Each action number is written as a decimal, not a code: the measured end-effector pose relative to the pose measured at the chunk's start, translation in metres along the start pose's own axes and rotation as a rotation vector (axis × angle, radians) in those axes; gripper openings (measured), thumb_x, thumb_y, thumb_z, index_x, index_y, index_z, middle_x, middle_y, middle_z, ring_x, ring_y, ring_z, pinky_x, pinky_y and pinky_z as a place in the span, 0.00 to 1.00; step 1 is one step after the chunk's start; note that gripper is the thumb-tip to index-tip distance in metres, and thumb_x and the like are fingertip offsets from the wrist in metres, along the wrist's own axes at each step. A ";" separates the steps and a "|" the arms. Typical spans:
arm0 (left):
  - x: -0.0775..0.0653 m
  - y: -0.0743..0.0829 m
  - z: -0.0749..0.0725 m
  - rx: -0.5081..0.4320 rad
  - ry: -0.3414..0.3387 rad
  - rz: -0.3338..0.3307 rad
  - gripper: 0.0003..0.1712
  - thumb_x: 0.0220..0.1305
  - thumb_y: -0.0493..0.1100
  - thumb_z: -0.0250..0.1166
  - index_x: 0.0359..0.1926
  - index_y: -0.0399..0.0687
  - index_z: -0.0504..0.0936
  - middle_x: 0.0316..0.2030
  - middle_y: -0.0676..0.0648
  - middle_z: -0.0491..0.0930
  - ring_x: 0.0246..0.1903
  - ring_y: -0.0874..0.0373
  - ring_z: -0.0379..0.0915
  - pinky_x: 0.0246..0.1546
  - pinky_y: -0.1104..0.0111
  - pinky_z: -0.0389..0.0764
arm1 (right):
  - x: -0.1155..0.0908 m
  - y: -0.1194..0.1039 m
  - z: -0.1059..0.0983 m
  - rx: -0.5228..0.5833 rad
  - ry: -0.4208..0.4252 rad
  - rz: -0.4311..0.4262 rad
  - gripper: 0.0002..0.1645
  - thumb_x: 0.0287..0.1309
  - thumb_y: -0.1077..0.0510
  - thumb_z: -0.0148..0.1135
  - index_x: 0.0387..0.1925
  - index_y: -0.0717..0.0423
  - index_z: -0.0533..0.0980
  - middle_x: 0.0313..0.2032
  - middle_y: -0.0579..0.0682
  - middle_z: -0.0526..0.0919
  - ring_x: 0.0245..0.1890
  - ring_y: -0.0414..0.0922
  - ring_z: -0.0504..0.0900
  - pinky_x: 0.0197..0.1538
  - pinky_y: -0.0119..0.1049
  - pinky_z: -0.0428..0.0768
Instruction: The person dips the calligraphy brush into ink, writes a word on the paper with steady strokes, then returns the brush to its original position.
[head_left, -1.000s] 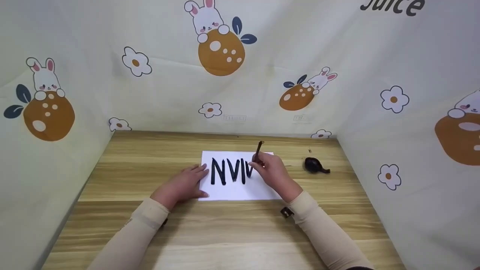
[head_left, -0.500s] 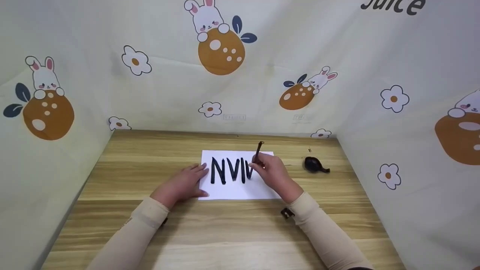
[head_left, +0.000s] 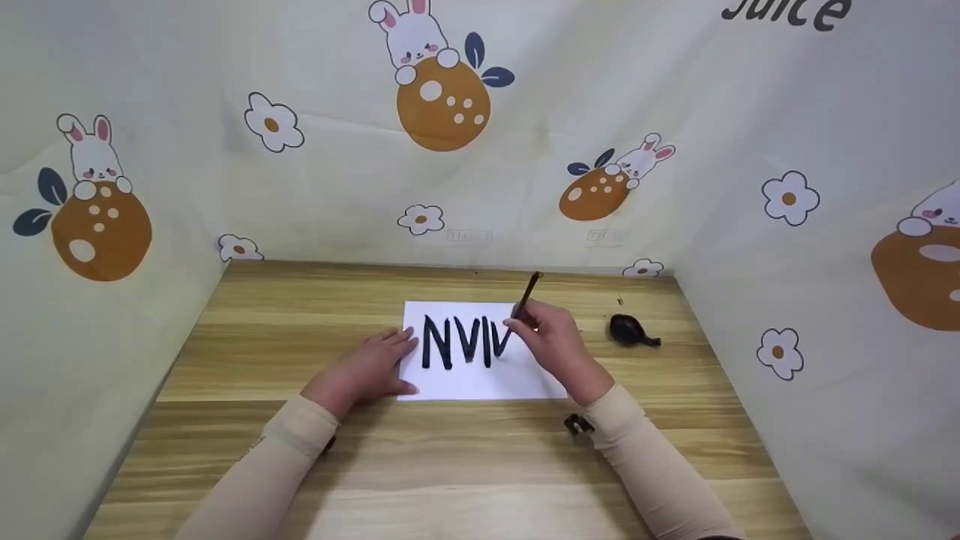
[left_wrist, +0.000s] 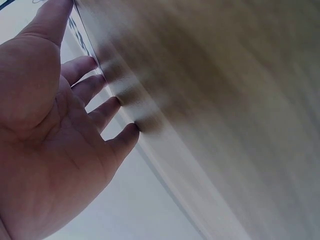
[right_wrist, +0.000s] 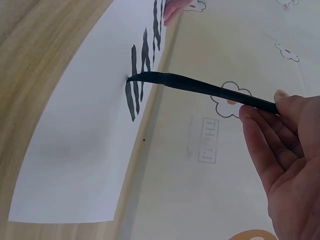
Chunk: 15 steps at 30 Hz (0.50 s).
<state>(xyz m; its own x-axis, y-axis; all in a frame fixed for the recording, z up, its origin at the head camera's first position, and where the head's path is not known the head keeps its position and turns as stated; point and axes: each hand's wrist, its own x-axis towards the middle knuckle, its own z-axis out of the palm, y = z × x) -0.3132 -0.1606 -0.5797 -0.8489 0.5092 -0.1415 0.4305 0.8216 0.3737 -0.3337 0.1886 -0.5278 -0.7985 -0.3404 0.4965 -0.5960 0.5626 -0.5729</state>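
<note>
A sheet of white paper [head_left: 480, 386] lies on the wooden table with several thick black letter strokes [head_left: 469, 341] across its upper left part. My left hand [head_left: 371, 367] rests at the paper's left edge with fingers spread, the fingertips on the sheet. In my right hand [head_left: 559, 341], a dark ink brush [head_left: 529, 295] is pinched between thumb and fingers, its handle slanting up to the right. The right wrist view shows the brush [right_wrist: 192, 85] with its bent black tip touching the paper at the rightmost stroke. The left palm [left_wrist: 55, 145] faces its wrist camera.
To the right of the paper sits a black rounded thing [head_left: 628, 330] with a narrow end; its kind is unclear. A tiny dark bit [head_left: 620, 301] lies behind it. Printed fabric walls [head_left: 337, 187] with rabbits and flowers enclose the table's back and sides.
The right hand has shifted slightly to the right, and the brush leans further right than before. More of the last stroke shows. My left hand stays in place.
</note>
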 end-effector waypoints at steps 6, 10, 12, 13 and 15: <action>0.001 -0.001 0.001 0.005 -0.003 -0.009 0.55 0.71 0.64 0.75 0.85 0.40 0.65 0.87 0.40 0.56 0.85 0.34 0.49 0.83 0.37 0.55 | 0.008 0.002 -0.004 0.010 0.092 0.014 0.06 0.73 0.60 0.75 0.40 0.60 0.86 0.36 0.50 0.92 0.36 0.45 0.91 0.42 0.44 0.90; 0.000 0.000 0.001 0.016 -0.002 -0.006 0.54 0.71 0.64 0.75 0.85 0.39 0.65 0.86 0.38 0.57 0.85 0.33 0.50 0.82 0.37 0.56 | 0.014 0.011 -0.003 0.001 0.118 0.064 0.05 0.74 0.61 0.73 0.43 0.61 0.88 0.39 0.53 0.93 0.39 0.50 0.91 0.46 0.48 0.90; 0.000 0.000 0.000 0.016 -0.003 -0.008 0.54 0.71 0.64 0.75 0.85 0.39 0.65 0.86 0.38 0.57 0.85 0.33 0.50 0.82 0.37 0.56 | 0.016 0.015 -0.003 0.004 0.112 0.097 0.05 0.74 0.62 0.72 0.44 0.61 0.89 0.41 0.54 0.93 0.41 0.51 0.92 0.48 0.49 0.90; 0.000 0.001 0.000 0.015 -0.004 -0.010 0.54 0.71 0.64 0.75 0.85 0.39 0.65 0.86 0.38 0.57 0.85 0.33 0.50 0.82 0.37 0.56 | 0.017 0.018 -0.002 0.004 0.108 0.114 0.05 0.75 0.62 0.72 0.44 0.61 0.89 0.42 0.54 0.93 0.42 0.51 0.92 0.49 0.50 0.90; -0.001 0.002 -0.001 0.018 -0.008 -0.017 0.54 0.71 0.64 0.75 0.85 0.40 0.65 0.86 0.39 0.57 0.85 0.33 0.49 0.82 0.37 0.55 | 0.018 0.022 -0.001 0.009 0.100 0.140 0.05 0.75 0.63 0.71 0.45 0.61 0.89 0.42 0.55 0.93 0.43 0.52 0.92 0.50 0.50 0.90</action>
<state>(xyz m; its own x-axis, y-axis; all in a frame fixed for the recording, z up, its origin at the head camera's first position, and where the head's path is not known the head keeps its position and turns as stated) -0.3121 -0.1599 -0.5780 -0.8540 0.4968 -0.1548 0.4214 0.8348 0.3542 -0.3613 0.1957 -0.5311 -0.8615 -0.1821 0.4741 -0.4809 0.5924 -0.6464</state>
